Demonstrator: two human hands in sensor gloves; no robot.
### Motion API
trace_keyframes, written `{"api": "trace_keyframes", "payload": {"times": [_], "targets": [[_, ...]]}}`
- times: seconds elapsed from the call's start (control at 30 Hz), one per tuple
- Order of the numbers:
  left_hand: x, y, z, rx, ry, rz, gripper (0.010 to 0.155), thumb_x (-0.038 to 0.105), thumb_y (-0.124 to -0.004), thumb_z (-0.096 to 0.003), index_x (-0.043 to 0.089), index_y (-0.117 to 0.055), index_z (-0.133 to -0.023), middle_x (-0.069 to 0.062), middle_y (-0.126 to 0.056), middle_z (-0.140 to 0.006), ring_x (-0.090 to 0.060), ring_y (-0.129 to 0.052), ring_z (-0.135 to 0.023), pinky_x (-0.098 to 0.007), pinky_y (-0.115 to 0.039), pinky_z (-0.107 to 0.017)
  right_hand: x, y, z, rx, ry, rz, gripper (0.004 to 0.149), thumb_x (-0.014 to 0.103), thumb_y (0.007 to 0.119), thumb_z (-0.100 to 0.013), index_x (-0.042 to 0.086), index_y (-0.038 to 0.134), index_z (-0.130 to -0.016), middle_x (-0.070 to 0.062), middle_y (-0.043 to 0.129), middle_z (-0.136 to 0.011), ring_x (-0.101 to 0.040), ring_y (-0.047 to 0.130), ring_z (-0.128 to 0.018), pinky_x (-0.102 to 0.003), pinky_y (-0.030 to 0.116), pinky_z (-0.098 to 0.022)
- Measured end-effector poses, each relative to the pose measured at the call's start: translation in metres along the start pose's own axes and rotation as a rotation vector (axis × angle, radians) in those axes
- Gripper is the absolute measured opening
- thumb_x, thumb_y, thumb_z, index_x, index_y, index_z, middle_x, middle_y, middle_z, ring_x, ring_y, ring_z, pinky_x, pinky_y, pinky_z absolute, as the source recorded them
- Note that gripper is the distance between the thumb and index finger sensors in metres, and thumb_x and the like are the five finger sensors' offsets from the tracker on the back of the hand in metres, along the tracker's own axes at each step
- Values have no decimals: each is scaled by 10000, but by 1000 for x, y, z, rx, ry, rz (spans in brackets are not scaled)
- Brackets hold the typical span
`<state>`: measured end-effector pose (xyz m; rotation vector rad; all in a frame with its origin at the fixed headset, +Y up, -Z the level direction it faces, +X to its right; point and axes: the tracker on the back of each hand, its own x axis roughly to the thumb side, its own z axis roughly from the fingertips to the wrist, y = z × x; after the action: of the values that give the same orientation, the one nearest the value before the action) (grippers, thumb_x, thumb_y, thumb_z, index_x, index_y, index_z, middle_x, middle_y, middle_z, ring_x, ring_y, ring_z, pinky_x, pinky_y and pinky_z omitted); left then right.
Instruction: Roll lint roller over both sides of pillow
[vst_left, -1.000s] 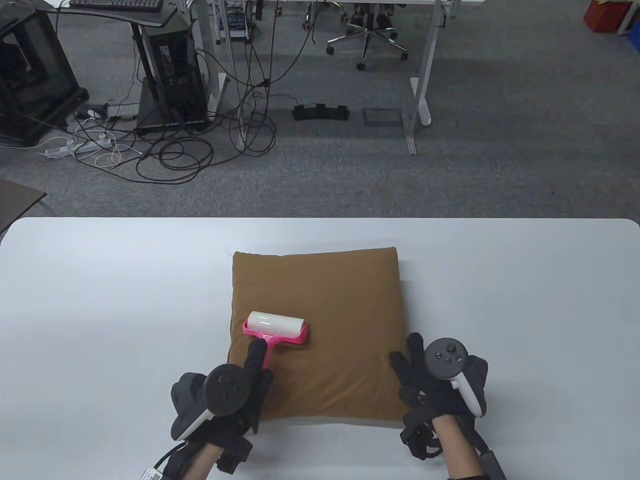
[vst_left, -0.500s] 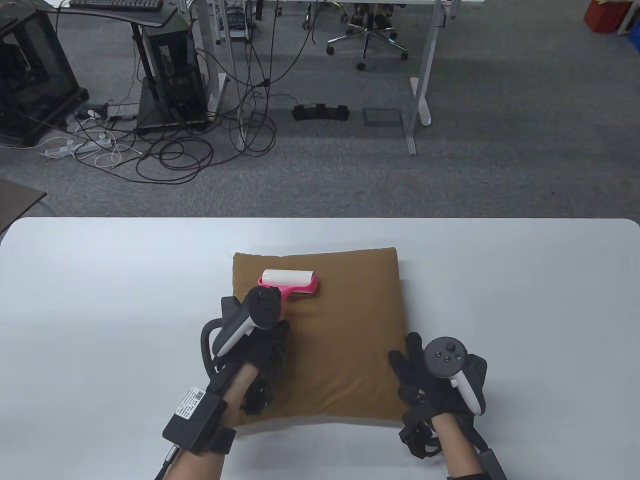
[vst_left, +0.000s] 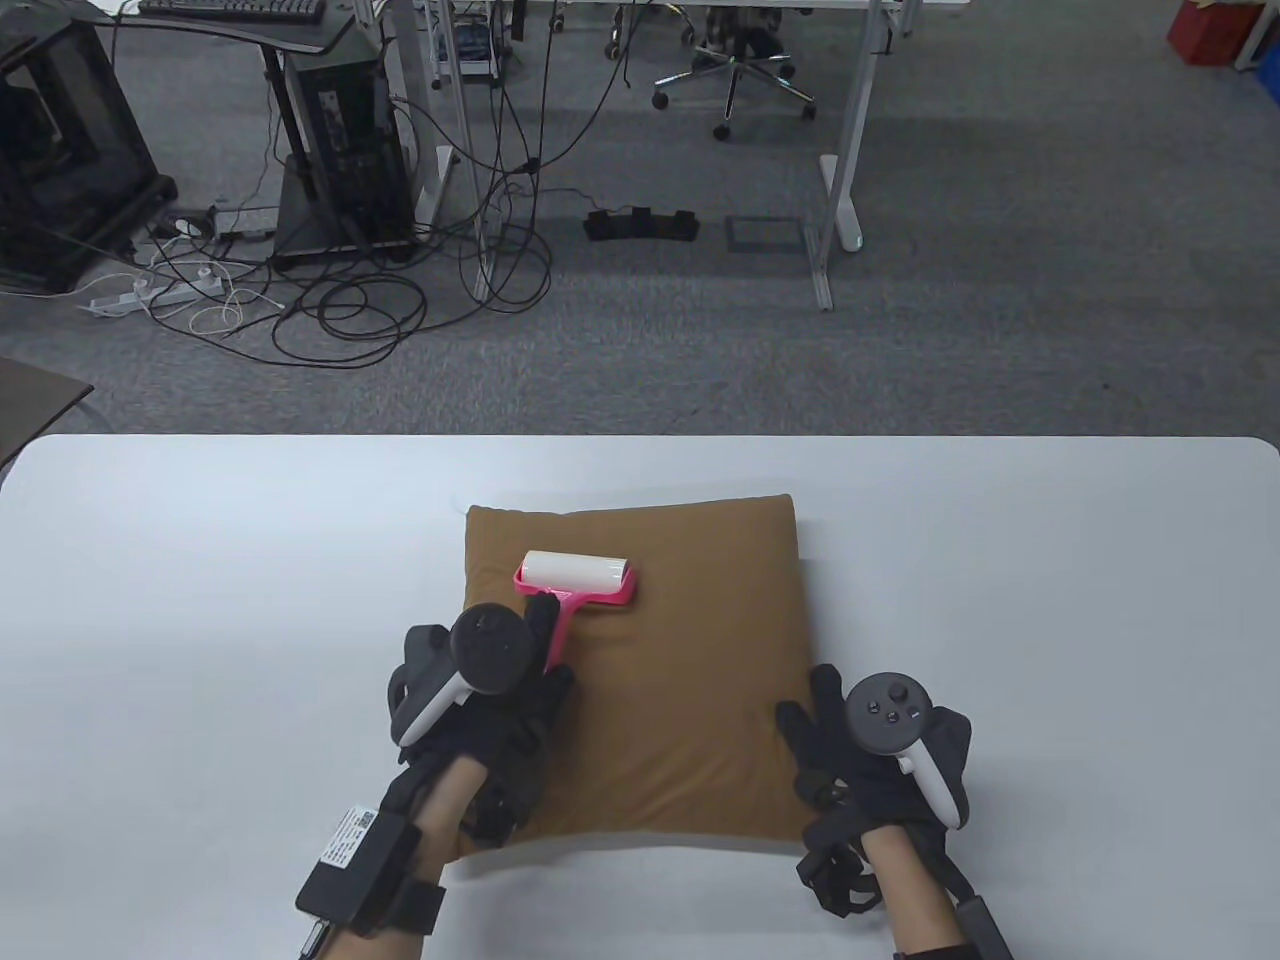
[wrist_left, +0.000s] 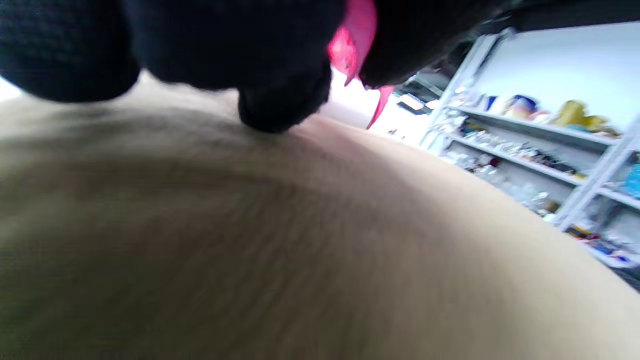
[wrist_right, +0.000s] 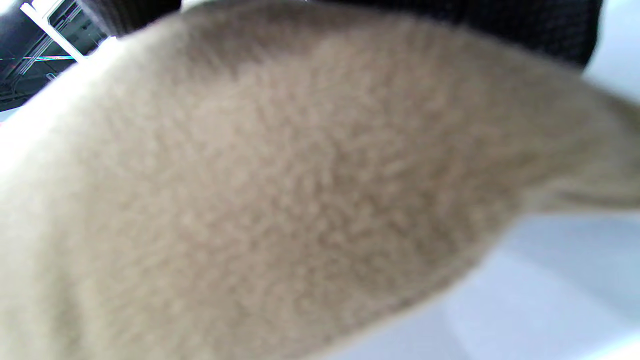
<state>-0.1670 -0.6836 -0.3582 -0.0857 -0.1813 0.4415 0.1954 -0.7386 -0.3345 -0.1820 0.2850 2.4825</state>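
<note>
A brown square pillow (vst_left: 690, 650) lies flat in the middle of the white table (vst_left: 200, 600). My left hand (vst_left: 510, 690) grips the pink handle of a lint roller (vst_left: 575, 578), whose white roll rests on the pillow's far left part. In the left wrist view the gloved fingers (wrist_left: 280, 95) wrap the pink handle (wrist_left: 357, 35) just above the pillow cloth (wrist_left: 300, 250). My right hand (vst_left: 860, 760) rests with spread fingers on the pillow's near right corner. The right wrist view is filled by the pillow cloth (wrist_right: 300, 190).
The table's far edge runs across the middle of the table view. Beyond it is grey carpet with desk legs (vst_left: 840, 180), an office chair (vst_left: 735, 70) and loose cables (vst_left: 350, 300). Shelves (wrist_left: 540, 150) show in the left wrist view.
My left hand pushed the roller from the pillow's near left part up toward its far edge, then drew it back slightly. My right hand stayed on the corner.
</note>
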Motion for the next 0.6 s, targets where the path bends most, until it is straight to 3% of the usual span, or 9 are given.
{"api": "trace_keyframes", "payload": {"times": [0.37,0.6], "targets": [[-30,-6,77,49,-60,50,733,456,-798,-483,185,-461,-1075,-4,-1042,-431,-110,-961,-17,-461,-895,-204,0,1,1,-1,2,5,706,579,491,-587,187,298,-1141,-319,799,-952,-353,1013,-496,-556,807,-386],[-40,7,100,63,-77,52,703,490,-843,-459,179,-593,-1038,36,-1047,-306,-97,-942,53,-446,-903,-153,-1,1,2,-3,4,-4,708,580,505,-588,190,299,-1141,-328,755,-991,-414,976,-596,-592,777,-433]]}}
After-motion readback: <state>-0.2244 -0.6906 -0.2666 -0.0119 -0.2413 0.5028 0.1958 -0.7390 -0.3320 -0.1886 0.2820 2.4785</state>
